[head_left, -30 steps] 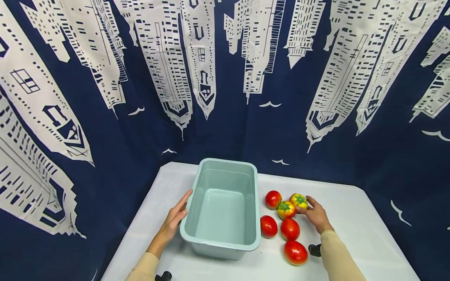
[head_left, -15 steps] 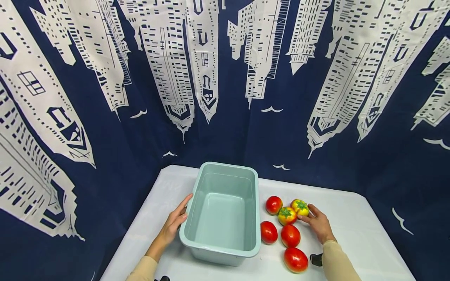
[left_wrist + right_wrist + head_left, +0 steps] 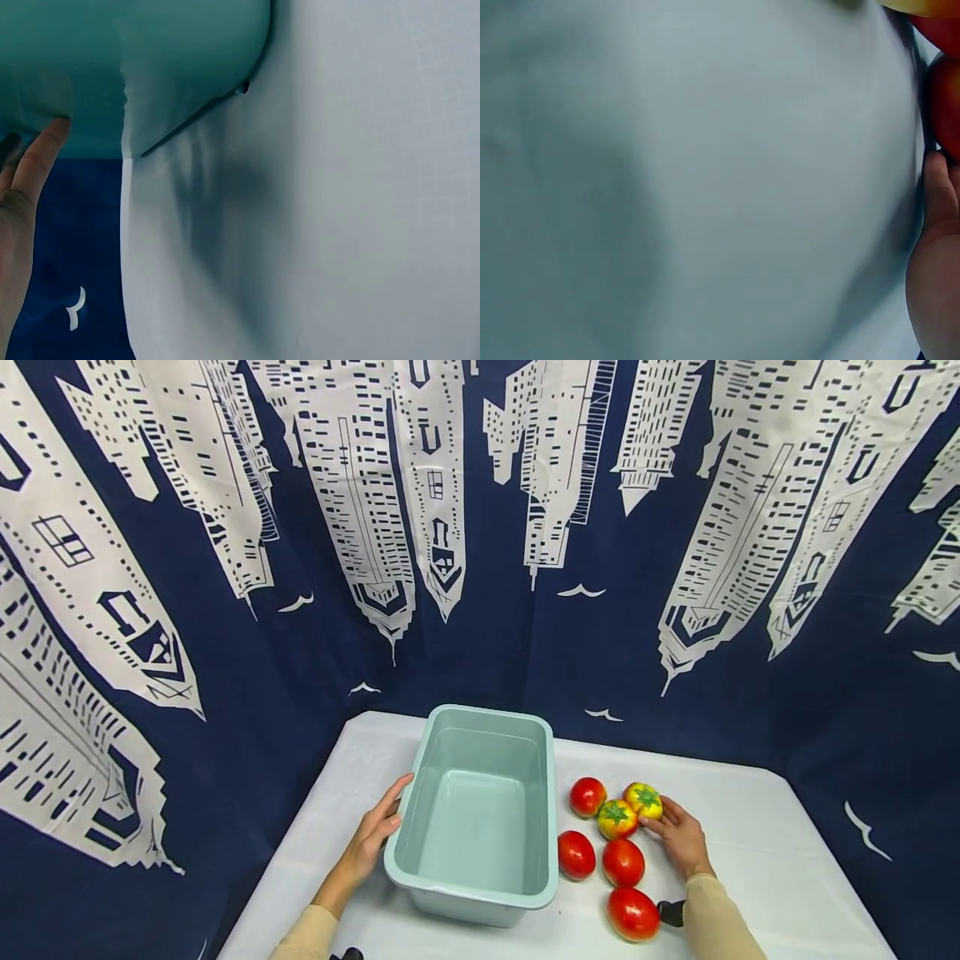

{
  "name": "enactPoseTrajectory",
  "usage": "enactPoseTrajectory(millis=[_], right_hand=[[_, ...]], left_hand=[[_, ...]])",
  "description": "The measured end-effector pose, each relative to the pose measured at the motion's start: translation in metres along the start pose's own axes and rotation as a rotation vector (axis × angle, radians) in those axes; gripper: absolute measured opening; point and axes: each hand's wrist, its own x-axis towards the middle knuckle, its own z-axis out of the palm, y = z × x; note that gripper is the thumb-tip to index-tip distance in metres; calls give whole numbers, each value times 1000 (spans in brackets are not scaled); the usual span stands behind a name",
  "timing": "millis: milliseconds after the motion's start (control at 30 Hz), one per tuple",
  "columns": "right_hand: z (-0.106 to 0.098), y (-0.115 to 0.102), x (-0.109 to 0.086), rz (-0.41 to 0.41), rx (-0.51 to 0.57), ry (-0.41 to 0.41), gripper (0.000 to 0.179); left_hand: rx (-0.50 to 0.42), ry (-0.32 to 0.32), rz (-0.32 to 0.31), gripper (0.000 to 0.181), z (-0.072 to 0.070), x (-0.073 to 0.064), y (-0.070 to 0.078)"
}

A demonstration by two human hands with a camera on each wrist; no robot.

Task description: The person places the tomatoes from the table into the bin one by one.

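A pale blue-green plastic tub [image 3: 480, 827] stands on the table, tilted slightly in the head view. My left hand [image 3: 369, 833] rests against its left side, fingers extended along the wall below the rim. In the left wrist view, one fingertip of that left hand [image 3: 30, 180] touches the tub's wall [image 3: 180, 67]. On the other side, my right hand [image 3: 682, 839] is at a yellow-and-red tomato [image 3: 643, 800] with a green top, thumb and fingertips at its right edge. A similar tomato [image 3: 617, 819] sits left of it. The right wrist view shows the thumb beside a red tomato [image 3: 946, 105].
Several red tomatoes lie right of the tub: one at the back [image 3: 587, 797], one by the tub wall [image 3: 576, 855], one in the middle [image 3: 623, 862] and a larger one in front [image 3: 633, 914]. A navy skyline-print cloth [image 3: 480, 660] hangs behind the white table [image 3: 780, 860].
My right thumb and fingertips have drawn back slightly to the right around the yellow-and-red tomato, which has kept its place among the others. The left hand stays on the tub. The head view has shifted slightly.
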Motion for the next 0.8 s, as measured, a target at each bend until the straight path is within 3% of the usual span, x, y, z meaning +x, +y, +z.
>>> enactPoseTrajectory(millis=[433,800], right_hand=[[-10,-1,-8,43,53,25,90],[-29,-23,-10,2,54,50,85]], left_hand=[[20,9,11,60,3,-1,-4],[54,43,2,59,4,-2,-4]])
